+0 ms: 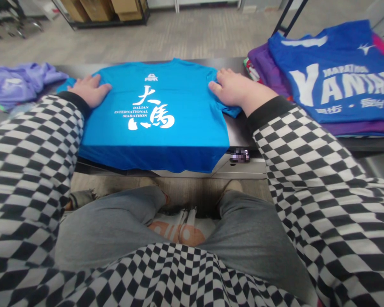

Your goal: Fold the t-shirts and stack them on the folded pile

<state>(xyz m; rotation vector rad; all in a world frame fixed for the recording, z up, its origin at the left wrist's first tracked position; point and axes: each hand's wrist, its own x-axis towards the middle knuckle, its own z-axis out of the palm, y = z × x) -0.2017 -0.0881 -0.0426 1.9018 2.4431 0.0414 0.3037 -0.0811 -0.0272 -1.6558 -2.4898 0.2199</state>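
A bright blue T-shirt (185, 106) with white "Dalian International Marathon" lettering lies spread, front up, across a dark table. Its lower part hangs over the near edge. My left hand (90, 89) rests on the shirt's left sleeve area, palm down, thumb apart from the fingers. On the opposite side, my right hand (232, 86) lies palm down over the right sleeve, fingers toward the far edge and thumb out to the side. Both hands press on the fabric without gripping it.
A stack of folded shirts with a royal blue one (333, 81) on top stands at the right. At the left lies a crumpled lavender garment (22, 83). Beyond the table (240, 132), cardboard boxes (99, 9) sit on a rack. A bag (179, 228) stands between my legs.
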